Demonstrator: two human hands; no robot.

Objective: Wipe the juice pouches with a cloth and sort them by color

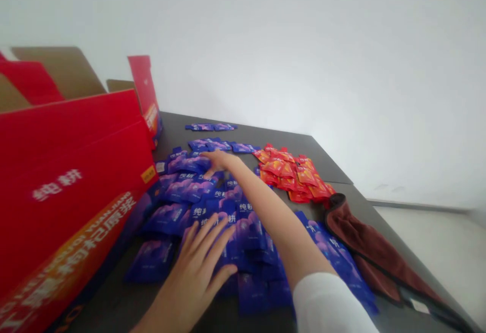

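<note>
Blue-purple pouches (252, 226) with white print lie spread and overlapping over the dark table. My left hand (203, 254) is over the near pouches, palm down, its fingers spread and holding nothing. Farther off, my right hand (218, 161) reaches across to the pouches at the far left of the spread, thumb and fingers apart. Its fingertips are at or on a blue pouch (193, 161); whether they touch it I cannot tell. My right forearm hides some of the middle pouches.
A large red carton (76, 186) with raised flaps stands at the left. Red-orange pouches (292, 173) form a pile at the back right. A brown cloth (364, 242) lies along the right side of the table (330, 158). Behind is a white wall (284, 49).
</note>
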